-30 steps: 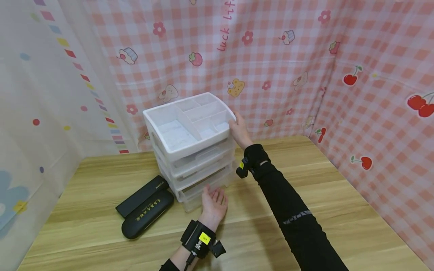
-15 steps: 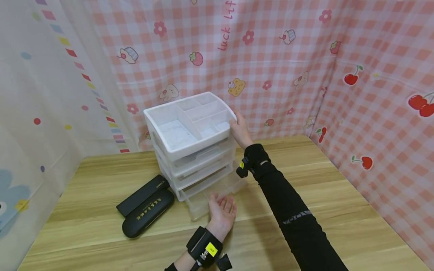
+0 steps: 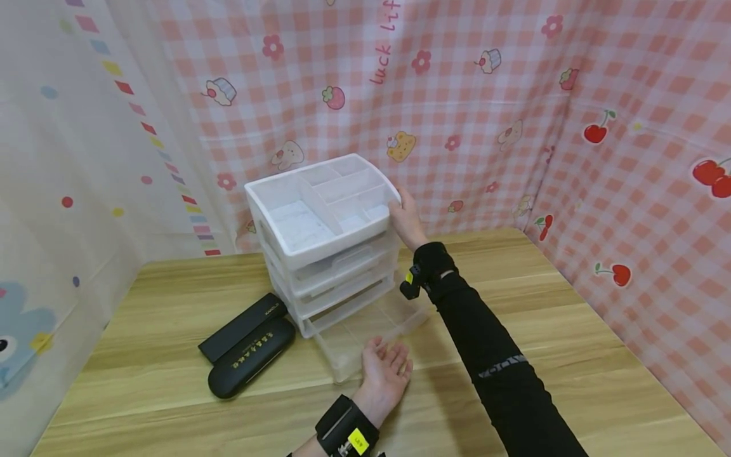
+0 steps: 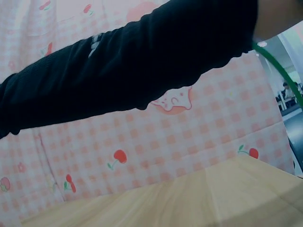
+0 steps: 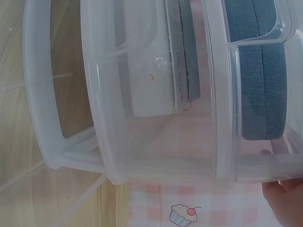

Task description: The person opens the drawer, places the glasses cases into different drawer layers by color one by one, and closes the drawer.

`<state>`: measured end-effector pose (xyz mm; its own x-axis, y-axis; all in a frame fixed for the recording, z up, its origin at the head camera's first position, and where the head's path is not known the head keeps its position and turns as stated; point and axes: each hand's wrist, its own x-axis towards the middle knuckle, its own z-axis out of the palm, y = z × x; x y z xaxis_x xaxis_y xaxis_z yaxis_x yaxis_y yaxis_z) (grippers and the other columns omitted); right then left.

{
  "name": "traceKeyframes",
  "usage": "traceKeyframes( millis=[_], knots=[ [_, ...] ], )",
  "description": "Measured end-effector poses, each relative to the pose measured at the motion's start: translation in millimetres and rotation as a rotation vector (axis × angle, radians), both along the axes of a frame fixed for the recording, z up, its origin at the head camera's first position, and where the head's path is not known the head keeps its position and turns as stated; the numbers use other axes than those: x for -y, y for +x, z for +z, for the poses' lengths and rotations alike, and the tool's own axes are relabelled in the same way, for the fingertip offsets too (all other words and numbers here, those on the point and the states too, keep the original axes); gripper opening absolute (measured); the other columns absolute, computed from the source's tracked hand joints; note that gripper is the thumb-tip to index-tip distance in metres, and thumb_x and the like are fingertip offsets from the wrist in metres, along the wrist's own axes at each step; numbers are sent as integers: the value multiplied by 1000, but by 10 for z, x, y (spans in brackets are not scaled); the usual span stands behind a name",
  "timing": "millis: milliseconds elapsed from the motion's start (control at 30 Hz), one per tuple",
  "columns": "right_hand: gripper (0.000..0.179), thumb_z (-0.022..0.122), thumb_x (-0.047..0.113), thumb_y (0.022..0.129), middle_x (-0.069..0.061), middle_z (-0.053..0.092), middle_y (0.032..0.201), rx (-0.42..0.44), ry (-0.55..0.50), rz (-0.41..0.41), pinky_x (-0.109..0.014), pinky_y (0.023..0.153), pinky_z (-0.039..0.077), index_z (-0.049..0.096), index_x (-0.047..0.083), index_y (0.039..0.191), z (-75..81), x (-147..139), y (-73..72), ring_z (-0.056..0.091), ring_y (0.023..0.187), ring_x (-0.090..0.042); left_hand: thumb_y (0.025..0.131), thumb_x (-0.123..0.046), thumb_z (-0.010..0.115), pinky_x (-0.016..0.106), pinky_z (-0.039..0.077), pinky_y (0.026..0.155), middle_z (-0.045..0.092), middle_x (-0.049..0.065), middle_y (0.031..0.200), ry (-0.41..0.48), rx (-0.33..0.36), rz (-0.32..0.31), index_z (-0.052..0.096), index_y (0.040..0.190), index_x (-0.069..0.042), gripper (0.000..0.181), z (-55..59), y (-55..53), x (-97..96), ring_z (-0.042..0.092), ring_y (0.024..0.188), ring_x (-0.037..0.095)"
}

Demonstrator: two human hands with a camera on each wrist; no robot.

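Note:
A white plastic drawer unit (image 3: 341, 240) stands on the wooden table, its divided top tray tipped into view. My right hand (image 3: 407, 220) grips the right side of its top rim; part of that hand (image 5: 289, 201) shows at the corner of the right wrist view. Below, the clear bottom drawer (image 3: 365, 327) is slid well out at the front, with nothing visible inside. Palm up, my left hand (image 3: 385, 379) has its bent fingers hooked at the drawer's front edge. The left wrist view misses that hand and mostly shows a black sleeve (image 4: 128, 61).
Two dark cases, one flat (image 3: 244, 327) and one rounded (image 3: 252, 358), lie left of the unit. In the right wrist view, the upper drawer holds a dark blue fabric item (image 5: 262, 90) and the middle one a white item (image 5: 150, 85). A checked curtain (image 3: 457, 108) hangs behind.
The bottom drawer has slid out of the unit toward me, the left hand moving with it forward and slightly right. The right hand keeps its hold on the rim.

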<state>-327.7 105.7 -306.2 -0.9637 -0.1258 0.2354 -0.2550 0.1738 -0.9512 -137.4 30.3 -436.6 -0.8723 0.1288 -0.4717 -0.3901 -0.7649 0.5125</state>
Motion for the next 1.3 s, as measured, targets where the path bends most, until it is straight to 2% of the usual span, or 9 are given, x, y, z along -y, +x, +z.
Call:
traceKeyframes(
  millis=[100, 200, 300, 400, 567, 700, 833, 967, 1300],
  knots=[
    [42, 32, 9, 98, -20, 43, 140, -13, 11, -14, -45, 111, 33, 37, 0, 138, -76, -19, -83, 44, 127, -32, 97, -27, 36, 38, 33, 102, 39, 17, 136, -27, -20, -148, 15, 140, 6, 58, 47, 29, 27, 40, 126, 27],
    [41, 33, 11, 97, -19, 45, 138, -38, 25, -29, -44, 109, 34, 38, 0, 137, -145, -26, -150, 46, 124, -31, 96, -22, 40, 34, 38, 97, 50, 12, 127, -89, -105, -379, 34, 132, 4, 45, 121, 19, 85, 50, 117, 24],
    [41, 33, 11, 97, -19, 45, 137, -52, 23, -33, -46, 109, 35, 38, 1, 137, -171, -17, -170, 46, 123, -31, 95, -18, 44, 28, 43, 86, 61, 3, 114, -224, -313, -605, 48, 121, -3, 30, 219, -37, 211, 59, 102, 15],
    [41, 32, 12, 98, -19, 45, 137, -49, 31, -31, -46, 108, 35, 38, 2, 137, -176, -11, -170, 46, 122, -31, 95, -16, 49, 25, 47, 83, 65, 8, 111, -470, -587, -731, 51, 120, -1, 29, 363, -103, 399, 61, 94, 9],
    [42, 31, 13, 98, -17, 44, 139, -27, 27, -21, -45, 110, 34, 37, 4, 139, -173, -13, -167, 45, 125, -30, 93, -17, 59, 24, 49, 82, 65, 18, 109, -1020, -950, -725, 55, 118, 1, 32, 629, -175, 791, 61, 92, 12],
    [43, 32, 13, 98, -16, 43, 141, -32, 23, -17, -44, 111, 33, 36, 4, 140, -169, -11, -171, 44, 127, -29, 89, -15, 65, 20, 48, 73, 68, 7, 93, -1422, -1086, -614, 59, 112, -4, 26, 762, -205, 1111, 63, 85, 15],
    [41, 32, 11, 98, -18, 45, 138, -46, 22, -29, -45, 108, 35, 37, 1, 138, -174, -10, -176, 46, 123, -30, 85, -13, 69, 20, 46, 64, 67, 1, 83, -1677, -1026, -527, 62, 106, -5, 24, 804, -241, 1362, 62, 75, 10],
    [40, 32, 9, 97, -20, 45, 136, -51, 20, -28, -47, 107, 36, 38, -1, 135, -185, -1, -178, 46, 120, -31, 85, -17, 70, 25, 45, 60, 67, 5, 84, -1838, -827, -473, 63, 107, -5, 26, 815, -251, 1563, 59, 69, 10],
    [39, 32, 8, 97, -19, 45, 135, -74, 17, -23, -47, 107, 35, 39, -1, 134, -191, -3, -173, 46, 120, -30, 77, -19, 74, 44, 49, 61, 65, 25, 104, -2076, -461, -548, 56, 118, 3, 50, 741, -269, 1965, 63, 79, 35]
  ],
)
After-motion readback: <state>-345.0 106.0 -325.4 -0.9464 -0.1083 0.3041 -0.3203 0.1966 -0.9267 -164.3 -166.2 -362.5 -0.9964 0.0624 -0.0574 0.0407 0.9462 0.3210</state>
